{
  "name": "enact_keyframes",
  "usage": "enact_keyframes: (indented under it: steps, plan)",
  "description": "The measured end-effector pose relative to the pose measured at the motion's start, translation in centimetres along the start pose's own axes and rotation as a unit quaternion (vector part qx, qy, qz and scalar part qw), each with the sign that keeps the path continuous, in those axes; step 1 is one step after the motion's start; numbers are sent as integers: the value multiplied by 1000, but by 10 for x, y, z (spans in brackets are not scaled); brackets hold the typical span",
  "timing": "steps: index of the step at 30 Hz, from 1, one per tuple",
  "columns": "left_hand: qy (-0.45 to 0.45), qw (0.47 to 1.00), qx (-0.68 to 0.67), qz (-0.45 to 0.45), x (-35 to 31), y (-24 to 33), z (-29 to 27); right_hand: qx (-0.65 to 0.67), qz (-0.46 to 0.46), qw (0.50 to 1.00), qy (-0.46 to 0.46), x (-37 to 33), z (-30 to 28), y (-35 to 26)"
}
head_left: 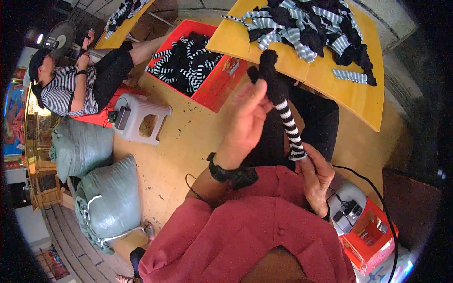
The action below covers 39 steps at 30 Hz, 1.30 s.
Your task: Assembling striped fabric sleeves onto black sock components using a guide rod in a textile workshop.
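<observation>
Between the two hands, before the red shirt: one glove (281, 104), knitted, black, with a cuff striped black and white; held clear of the surface, cuff end toward the wearer.

Right hand (316, 174): fingers closed on the cuff's end, gripping it.
Left hand (246, 120): fingers loosely extended beside the black part of the glove, blurred; whether it touches, cannot tell.

Box (218, 94): red, open-topped, standing on the floor (181, 141) beside the surface. Contents: a tangled heap of gloves (186, 66), black, with black-and-white striped cuffs.

Surface (351, 101): yellow, beyond the hands. Bears a loose pile (302, 28) of black and grey-striped knitted pieces, one lying near the right-hand edge.

Sacks, two, grey-green, bulging, on the left: upper sack (85, 146); lower sack (111, 203), with white cord. Contents of both hidden.

Stool (148, 111): pale grey, opening in its side; a black device (121, 117) on it.

Stand (358, 254): red, open-sided, lower right; small devices and cables on the grey top above it. Contents indistinct.

Person (71, 89): seated, upper left, striped shirt.
</observation>
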<state>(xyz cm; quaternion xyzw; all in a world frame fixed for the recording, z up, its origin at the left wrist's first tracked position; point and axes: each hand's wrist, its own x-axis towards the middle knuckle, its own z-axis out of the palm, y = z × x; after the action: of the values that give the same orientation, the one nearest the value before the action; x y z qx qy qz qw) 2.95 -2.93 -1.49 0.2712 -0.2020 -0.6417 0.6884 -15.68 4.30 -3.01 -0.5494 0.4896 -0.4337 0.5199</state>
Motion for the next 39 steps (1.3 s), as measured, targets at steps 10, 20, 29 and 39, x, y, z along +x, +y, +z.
enact_keyframes:
  steps: [10, 20, 29, 39]
  plan:
    - [102, 986, 22, 127, 30, 41, -32, -112, 76, 991, 14, -28, -36, 46]
    - [67, 996, -51, -13, -4, -2, -7, -7, -56, 998, -8, 40, 30, 14]
    - [140, 987, -66, -42, 0, 16, -63, -20, 73, 962, -263, 48, 63, 35]
    - [115, 966, 77, 218, 98, 165, -249, 50, 132, 970, -199, 59, 41, 9]
